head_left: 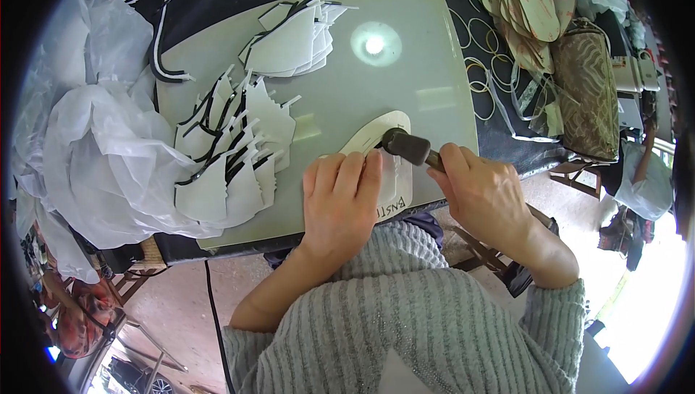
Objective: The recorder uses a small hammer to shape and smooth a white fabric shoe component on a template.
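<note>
My left hand [340,198] lies flat, fingers together, pressing a white sole-shaped template [387,130] onto a pale green cutting board [405,75]. My right hand [481,188] grips the handle of a dark hammer-like tool [405,146], whose head rests on the template just right of my left fingertips. Two heaps of cut white pieces with black edging lie on the board: one [228,155] at the left, one [293,39] at the far middle.
Crumpled white plastic bags [94,141] crowd the table's left side. At the right lie beige insoles [528,3], a patterned brown pouch [586,90] and loose rubber bands [481,47]. Another person's arm [646,141] shows at the far right. The floor lies below the table edge.
</note>
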### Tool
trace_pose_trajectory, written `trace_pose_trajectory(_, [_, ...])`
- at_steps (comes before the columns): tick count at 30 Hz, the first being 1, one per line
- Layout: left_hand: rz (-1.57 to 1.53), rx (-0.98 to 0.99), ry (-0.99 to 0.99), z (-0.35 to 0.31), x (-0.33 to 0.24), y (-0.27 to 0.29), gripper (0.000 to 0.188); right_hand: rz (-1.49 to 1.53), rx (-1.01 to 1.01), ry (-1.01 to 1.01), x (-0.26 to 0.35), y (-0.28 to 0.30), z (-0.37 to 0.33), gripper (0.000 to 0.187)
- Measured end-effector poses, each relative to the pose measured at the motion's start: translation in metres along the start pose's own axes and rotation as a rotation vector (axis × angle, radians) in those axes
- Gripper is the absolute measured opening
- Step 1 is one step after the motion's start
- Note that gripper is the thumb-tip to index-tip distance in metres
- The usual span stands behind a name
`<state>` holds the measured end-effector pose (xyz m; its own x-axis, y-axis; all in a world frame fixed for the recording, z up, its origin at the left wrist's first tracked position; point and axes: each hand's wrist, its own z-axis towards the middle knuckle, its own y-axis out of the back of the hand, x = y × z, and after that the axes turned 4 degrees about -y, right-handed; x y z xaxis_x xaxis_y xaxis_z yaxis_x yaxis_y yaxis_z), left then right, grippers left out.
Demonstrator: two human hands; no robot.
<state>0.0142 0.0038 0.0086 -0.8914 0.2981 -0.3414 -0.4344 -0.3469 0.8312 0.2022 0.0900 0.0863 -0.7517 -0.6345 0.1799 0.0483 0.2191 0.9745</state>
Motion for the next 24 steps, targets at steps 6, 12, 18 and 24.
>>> trace_pose_trajectory(6, [-0.206,-0.073,0.129,-0.001,0.003,0.008,0.026,0.017,0.008,-0.01,-0.001,0.0,0.0,0.024])
trace_pose_trajectory(12, [-0.016,-0.053,0.003,-0.001,0.001,0.006,0.026,0.155,-0.086,0.03,0.004,0.005,-0.001,0.024])
trace_pose_trajectory(18, [-0.003,-0.061,-0.02,-0.002,0.002,0.006,0.031,0.082,0.01,0.027,0.008,-0.001,-0.004,0.022])
trace_pose_trajectory(24, [-0.033,-0.057,0.007,-0.003,0.003,0.006,0.028,0.061,-0.132,0.052,0.003,-0.011,-0.002,0.025])
